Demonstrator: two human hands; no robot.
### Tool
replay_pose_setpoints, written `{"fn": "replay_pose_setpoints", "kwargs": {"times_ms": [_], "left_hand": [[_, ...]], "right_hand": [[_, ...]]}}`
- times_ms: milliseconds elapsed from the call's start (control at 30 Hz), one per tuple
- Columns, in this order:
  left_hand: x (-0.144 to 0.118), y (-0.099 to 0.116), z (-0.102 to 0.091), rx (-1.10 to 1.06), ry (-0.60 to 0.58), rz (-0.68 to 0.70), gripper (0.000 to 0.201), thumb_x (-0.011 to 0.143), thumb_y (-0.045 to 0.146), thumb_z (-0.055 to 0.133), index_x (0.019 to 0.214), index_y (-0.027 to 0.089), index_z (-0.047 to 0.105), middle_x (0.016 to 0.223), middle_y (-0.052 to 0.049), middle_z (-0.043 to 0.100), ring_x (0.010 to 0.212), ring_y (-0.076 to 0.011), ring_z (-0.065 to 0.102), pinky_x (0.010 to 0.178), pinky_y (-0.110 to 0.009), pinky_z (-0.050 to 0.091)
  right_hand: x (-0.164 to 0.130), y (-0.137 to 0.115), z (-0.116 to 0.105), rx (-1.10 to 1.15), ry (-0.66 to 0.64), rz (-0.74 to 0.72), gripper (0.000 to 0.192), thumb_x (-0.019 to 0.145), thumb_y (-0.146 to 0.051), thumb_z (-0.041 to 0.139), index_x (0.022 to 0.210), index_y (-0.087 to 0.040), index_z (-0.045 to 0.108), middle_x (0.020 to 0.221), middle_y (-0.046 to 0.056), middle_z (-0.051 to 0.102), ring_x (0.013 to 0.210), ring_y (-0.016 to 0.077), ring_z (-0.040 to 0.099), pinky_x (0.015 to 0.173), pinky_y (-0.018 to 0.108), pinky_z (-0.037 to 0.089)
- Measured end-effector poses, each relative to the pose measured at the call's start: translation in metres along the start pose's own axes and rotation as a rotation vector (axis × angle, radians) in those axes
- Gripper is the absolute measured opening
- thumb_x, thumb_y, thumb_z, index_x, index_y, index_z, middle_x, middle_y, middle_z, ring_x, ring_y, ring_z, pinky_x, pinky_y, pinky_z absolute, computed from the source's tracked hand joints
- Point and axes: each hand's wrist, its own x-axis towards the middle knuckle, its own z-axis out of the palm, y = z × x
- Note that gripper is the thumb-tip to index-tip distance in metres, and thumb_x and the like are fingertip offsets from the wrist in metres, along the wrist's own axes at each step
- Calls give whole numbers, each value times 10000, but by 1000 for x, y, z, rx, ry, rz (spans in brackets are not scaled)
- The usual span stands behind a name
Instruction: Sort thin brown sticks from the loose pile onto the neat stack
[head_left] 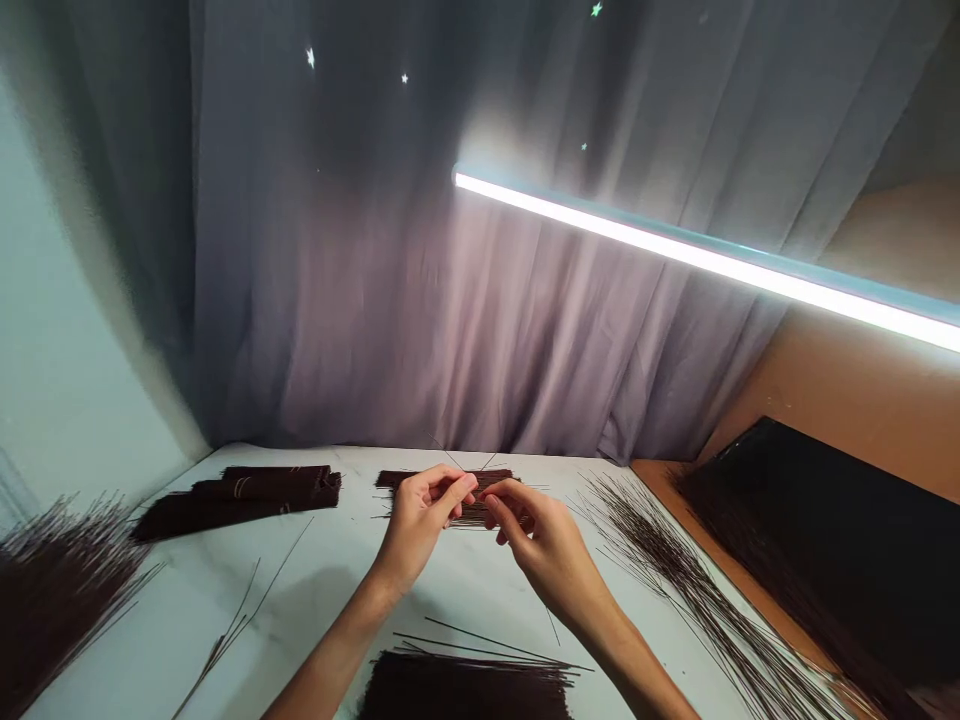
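Observation:
My left hand (421, 508) is closed in a pinch, thumb against fingers, above the far middle of the table. My right hand (538, 522) pinches close beside it, the fingertips almost meeting. Very thin dark sticks (454, 458) poke out past the fingertips, and another end shows below my right hand; exactly how they run through the fingers is hidden. Behind and under the hands lies a flat bundle of dark thin sticks (386, 479), partly covered. Nearer to me is a dense dark bundle (465, 690) with several loose sticks (487, 640) along its far edge.
Tied dark bundles (262, 490) lie at the far left of the white table (315, 600). A large pile (67, 600) fills the left edge; few loose sticks (225, 640) lie beside it. Right are a spread bunch (675, 560), a black panel (847, 540) and a tube lamp (675, 248).

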Motion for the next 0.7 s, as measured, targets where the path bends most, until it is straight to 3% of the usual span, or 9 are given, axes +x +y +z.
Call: {"fn": "replay_pose_setpoints", "kwargs": {"times_ms": [200,367,700], "left_hand": [[-1,0,0,15,-2,16,249,892,395,695,792,168,716,713,0,640,639,-120,486,590,-225,375],[-2,0,0,30,-27,28,238,891,388,705,795,170,707,715,7,636,634,-115,489,589,-220,373],[-5,1,2,39,-58,34,244,899,401,695,801,177,696,717,7,619,622,-122,491,555,-217,375]], "right_hand": [[3,4,-1,101,-28,39,293,995,-428,531,849,-216,670,757,17,687,654,176,593,634,292,440],[12,16,-11,445,-223,72,382,913,-547,663,853,-170,646,764,25,651,679,155,568,639,278,443],[16,31,-22,575,-394,59,413,902,-564,699,905,-157,625,776,20,629,710,150,563,693,296,450]]}}
